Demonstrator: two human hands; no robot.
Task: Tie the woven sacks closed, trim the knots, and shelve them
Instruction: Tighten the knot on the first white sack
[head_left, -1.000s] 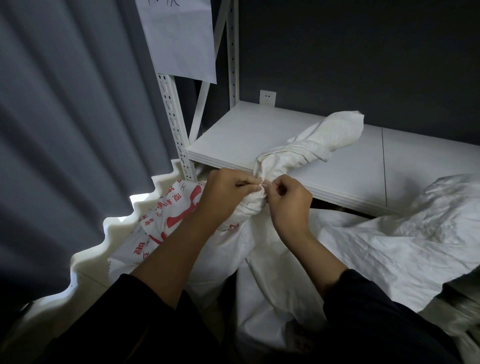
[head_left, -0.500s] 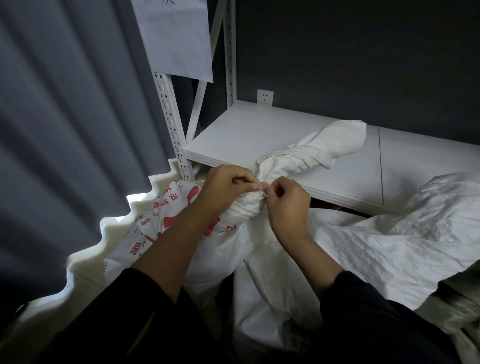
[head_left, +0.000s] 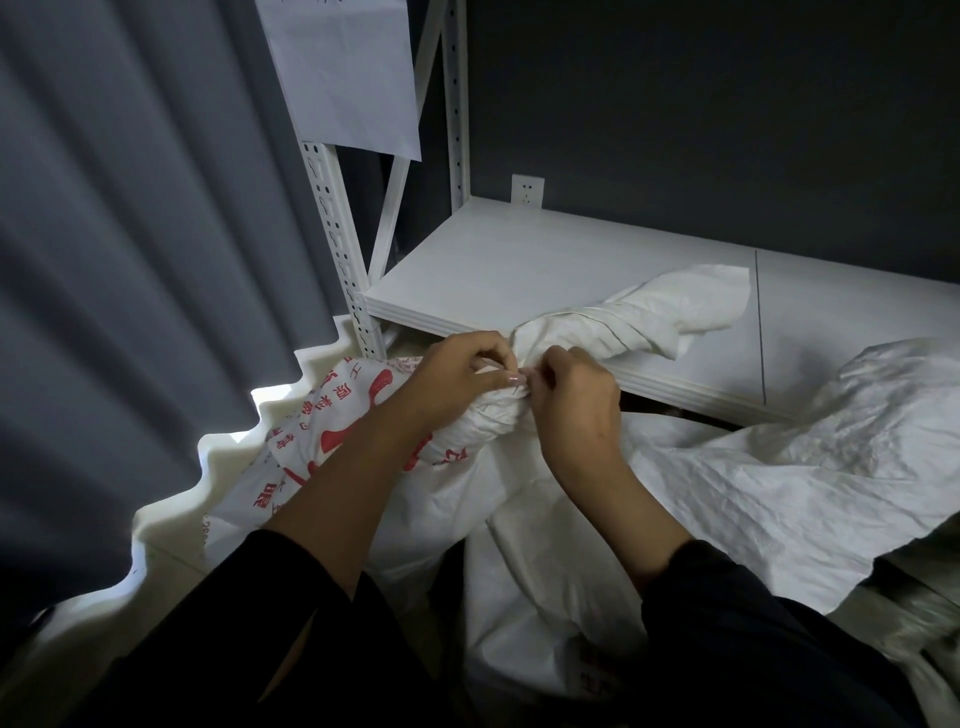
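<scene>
Both hands pinch at the sack's (head_left: 363, 431) gathered neck: left hand (head_left: 457, 371) and right hand (head_left: 571, 395) meet fingertip to fingertip, closed on something thin I can't make out. Sack leans at the shelf's (head_left: 509, 260) front edge, tail flopped onto it. I read this as tying. Next: cinch tight, then trim.

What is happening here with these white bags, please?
A person is closing a woven sack printed with red characters. The left hand and the right hand meet at its gathered neck and pinch something thin there; the tie itself is too small to see. The sack's loose top lies over the edge of a white shelf. A second, crumpled sack lies to the right.
</scene>
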